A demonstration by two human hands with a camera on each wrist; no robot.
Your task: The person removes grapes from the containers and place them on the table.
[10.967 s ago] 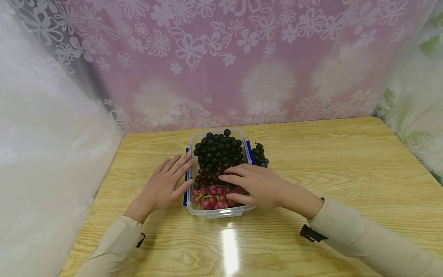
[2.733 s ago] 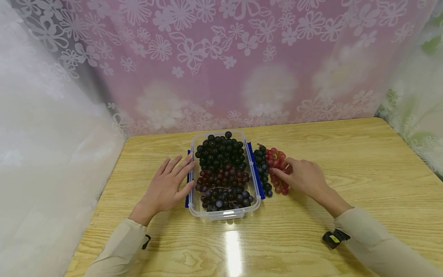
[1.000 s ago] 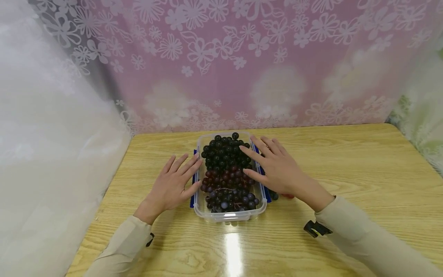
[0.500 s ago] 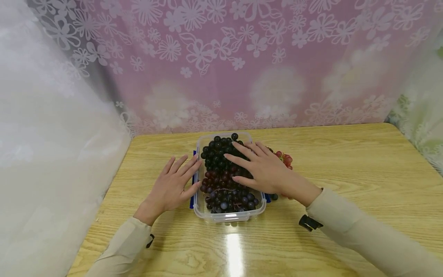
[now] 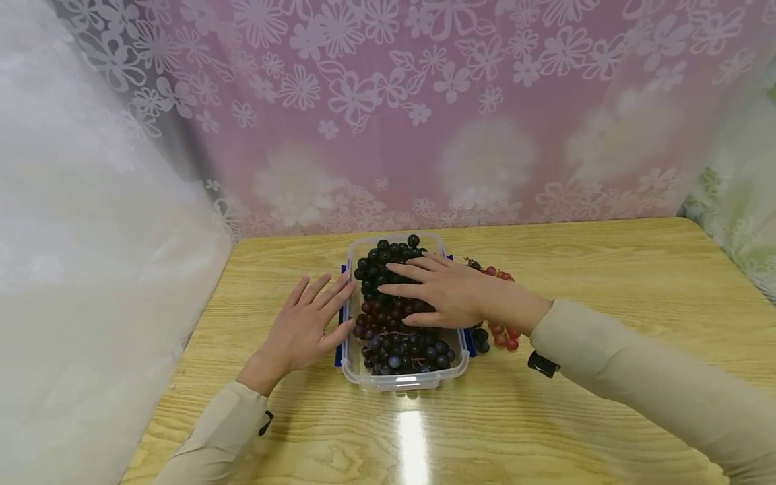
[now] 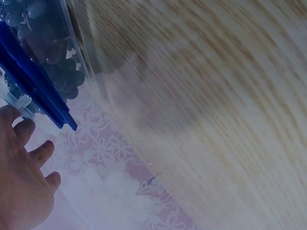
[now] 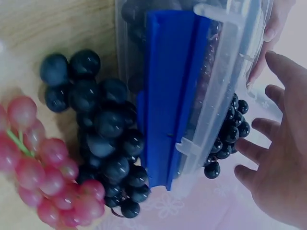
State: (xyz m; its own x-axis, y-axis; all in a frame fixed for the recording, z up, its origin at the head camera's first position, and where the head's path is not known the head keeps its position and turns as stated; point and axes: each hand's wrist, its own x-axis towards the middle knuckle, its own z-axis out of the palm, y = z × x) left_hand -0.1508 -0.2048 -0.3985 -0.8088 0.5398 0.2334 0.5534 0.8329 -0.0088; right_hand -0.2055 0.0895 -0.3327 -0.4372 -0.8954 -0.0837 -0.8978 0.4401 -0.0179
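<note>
Left of centre in the head view, my left hand (image 5: 297, 331) lies with its fingers spread wide, gripping nothing, fingertips at the left rim of the clear container (image 5: 406, 381). The container sits mid-frame on the wooden table (image 5: 330, 434), its long axis running from the lower part of the frame up towards the pink curtain (image 5: 388, 151). Black grapes (image 5: 374, 273) fill its upper part, round, glossy and tightly packed; below them comes a band of dark red grapes (image 5: 377, 315), and at the lower end a dusky bunch (image 5: 407, 353) with a bluish cast and a thin stem showing. My right hand (image 5: 445, 291) lies over the container's right side, straight-fingered and holding nothing. It is the nearer hand to the black grapes, which lie under and to the left of its fingertips; whether it touches them I cannot tell. Right of the container, just beside its blue clasp (image 7: 168, 96), lies a blue-black bunch (image 7: 109, 123), and beyond that a pinkish-red bunch (image 7: 52, 181) with a green stem, partly hidden by my forearm in the head view.
</note>
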